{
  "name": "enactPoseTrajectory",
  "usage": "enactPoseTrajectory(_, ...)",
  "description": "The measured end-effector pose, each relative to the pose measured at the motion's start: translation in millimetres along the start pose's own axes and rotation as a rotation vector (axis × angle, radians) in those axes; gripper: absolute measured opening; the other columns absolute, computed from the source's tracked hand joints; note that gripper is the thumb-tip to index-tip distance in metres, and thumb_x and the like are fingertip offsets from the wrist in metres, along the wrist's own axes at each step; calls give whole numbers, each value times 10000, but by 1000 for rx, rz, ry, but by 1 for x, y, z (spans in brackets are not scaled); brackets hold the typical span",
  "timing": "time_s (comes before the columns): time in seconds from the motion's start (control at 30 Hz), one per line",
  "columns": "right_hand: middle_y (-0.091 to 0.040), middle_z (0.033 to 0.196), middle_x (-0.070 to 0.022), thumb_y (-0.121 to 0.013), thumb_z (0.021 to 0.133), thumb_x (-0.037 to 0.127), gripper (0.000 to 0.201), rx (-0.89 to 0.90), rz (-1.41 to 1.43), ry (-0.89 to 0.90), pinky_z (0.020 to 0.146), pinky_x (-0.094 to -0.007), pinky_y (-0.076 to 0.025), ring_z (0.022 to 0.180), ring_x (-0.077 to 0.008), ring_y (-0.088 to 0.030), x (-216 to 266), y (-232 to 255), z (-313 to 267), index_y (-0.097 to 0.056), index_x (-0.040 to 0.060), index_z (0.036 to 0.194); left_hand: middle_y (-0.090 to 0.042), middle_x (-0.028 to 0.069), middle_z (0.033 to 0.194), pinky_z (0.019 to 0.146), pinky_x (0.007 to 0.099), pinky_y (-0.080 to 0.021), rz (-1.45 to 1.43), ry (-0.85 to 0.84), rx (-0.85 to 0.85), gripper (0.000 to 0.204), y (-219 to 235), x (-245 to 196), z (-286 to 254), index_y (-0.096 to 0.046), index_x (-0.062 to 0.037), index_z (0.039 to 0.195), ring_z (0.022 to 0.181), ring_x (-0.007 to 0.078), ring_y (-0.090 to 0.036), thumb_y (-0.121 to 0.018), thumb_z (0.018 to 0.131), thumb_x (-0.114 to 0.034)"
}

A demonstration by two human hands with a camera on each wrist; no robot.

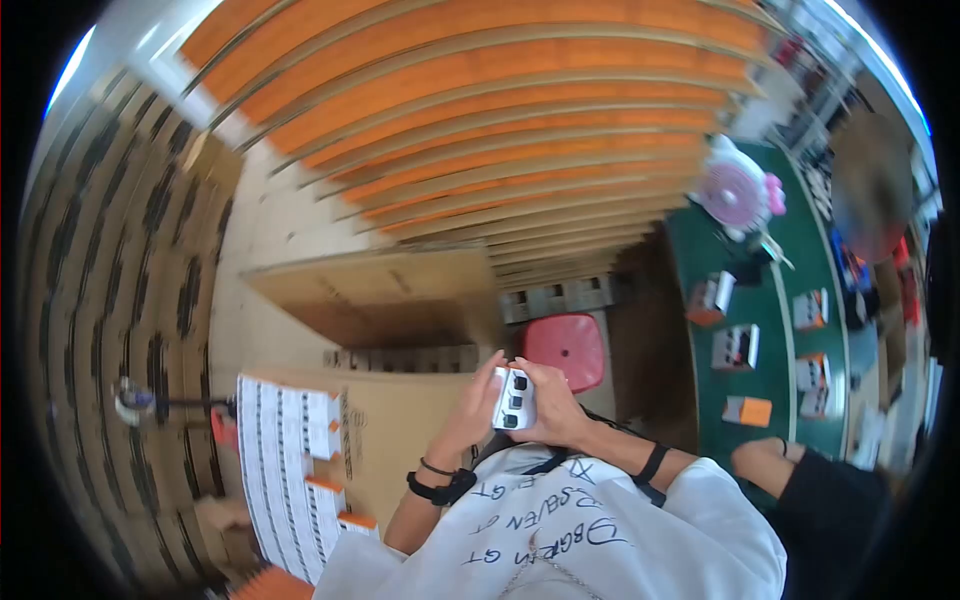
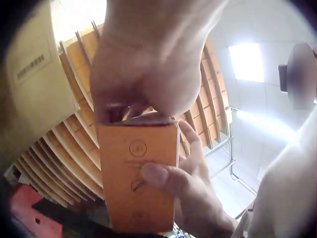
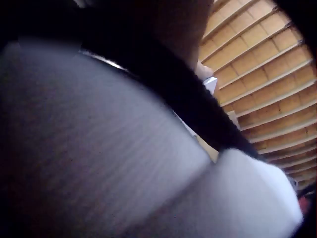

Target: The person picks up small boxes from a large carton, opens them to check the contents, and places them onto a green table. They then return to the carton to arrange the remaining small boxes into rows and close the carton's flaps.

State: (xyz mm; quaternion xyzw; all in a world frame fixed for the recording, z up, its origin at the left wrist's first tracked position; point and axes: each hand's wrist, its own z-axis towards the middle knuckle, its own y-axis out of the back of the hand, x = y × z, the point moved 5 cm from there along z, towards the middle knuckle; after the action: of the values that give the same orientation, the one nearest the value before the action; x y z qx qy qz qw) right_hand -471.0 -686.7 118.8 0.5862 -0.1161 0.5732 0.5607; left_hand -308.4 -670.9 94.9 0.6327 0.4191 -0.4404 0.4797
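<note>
A small white device with black buttons on its face and an orange back is held up in front of my chest. My left hand grips its left side, the fingers curled over the top edge. My right hand holds the right side. In the left wrist view my left hand sits over the device's top and the right thumb presses on the orange back. The right wrist view is filled by my white shirt and a dark strap, with that hand hidden.
Stacked orange and white trays fill the far side. An open cardboard box and a red stool lie ahead. A sheet of white parts is at left. At right, a green table carries similar devices and a pink fan; another person's hand rests there.
</note>
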Motion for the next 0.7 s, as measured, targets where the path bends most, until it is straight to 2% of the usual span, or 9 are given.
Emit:
enactPoseTrajectory(0.1, -518, 1321, -218, -905, 537, 206, 1088, -170, -10, -132, 1067, -494, -364, 1226, -414, -503, -15, 33, -25, -348, 38, 1455, -591, 176, 1362, 1091, 354, -410, -256, 14, 172, 505, -23, -4, 36, -419, 27, 1471, 1259, 238, -563, -360, 1094, -304)
enactPoseTrajectory(0.13, -499, 1329, -224, -907, 555, 206, 1072, -268, 9, -96, 1058, -502, -383, 1230, -420, -501, -20, 45, -36, -352, 67, 1461, -624, 165, 1318, 1049, 324, -458, -590, 134, 214, 481, -23, -10, 52, -450, 14, 1452, 1177, 209, -619, -401, 1085, -293)
enactPoseTrajectory(0.3, -443, 1363, -226, -913, 581, 216, 924, -404, 16, -106, 1031, -509, -423, 1262, -426, -478, -30, 93, -66, -463, 190, 1388, -654, 195, 1231, 777, 371, -603, -353, 353, 449, 465, -57, -8, 112, -372, -57, 1471, 936, 248, -715, -487, 1059, -239)
enactPoseTrajectory(0.37, -439, 1370, -226, -912, 585, 220, 785, -432, -91, -73, 1036, -519, -414, 1255, -441, -479, -36, 101, -72, -535, 181, 1272, -645, 196, 1235, 786, 384, -603, -206, 230, 281, 447, -70, -19, 131, -370, -70, 1471, 963, 265, -709, -458, 1063, -229)
enactPoseTrajectory(0.4, -438, 1379, -225, -908, 590, 227, 706, -487, -66, -95, 1042, -529, -407, 1255, -441, -477, -42, 104, -75, -555, 160, 1198, -574, 218, 1338, 837, 388, -589, -335, 271, 174, 574, -68, -46, 132, -325, -81, 1503, 1065, 295, -674, -576, 1005, -220)
enactPoseTrajectory(0.5, -436, 1388, -227, -903, 589, 228, 666, -558, -114, -158, 1049, -529, -402, 1258, -442, -475, -47, 117, -84, -577, 150, 1164, -487, 225, 1428, 918, 406, -557, 43, -103, 240, 789, -98, -97, 100, -267, -86, 1536, 1167, 320, -616, -722, 899, -187)
enactPoseTrajectory(0.53, -436, 1388, -229, -902, 585, 224, 649, -562, -119, -164, 1049, -530, -402, 1255, -443, -476, -47, 120, -85, -587, 145, 1147, -409, 240, 1485, 972, 405, -520, 79, -152, 398, 949, -114, -119, 89, -210, -80, 1559, 1207, 341, -580, -804, 823, -159)
enactPoseTrajectory(0.57, -437, 1388, -231, -902, 582, 220, 632, -562, -120, -164, 1049, -530, -403, 1253, -444, -478, -49, 123, -85, -597, 140, 1129, -500, 236, 1398, 984, 393, -504, 157, -226, 420, 871, -124, -122, 87, -248, -47, 1541, 1176, 306, -598, -772, 852, -147)
enactPoseTrajectory(0.7, -442, 1369, -221, -898, 590, 216, 682, -656, -119, -203, 1052, -532, -404, 1248, -444, -476, -53, 139, -89, -569, 146, 1183, -679, 121, 1076, 881, 354, -521, -124, 11, 159, 386, -127, -63, 124, -544, 23, 1291, 994, 187, -637, -628, 983, -194)
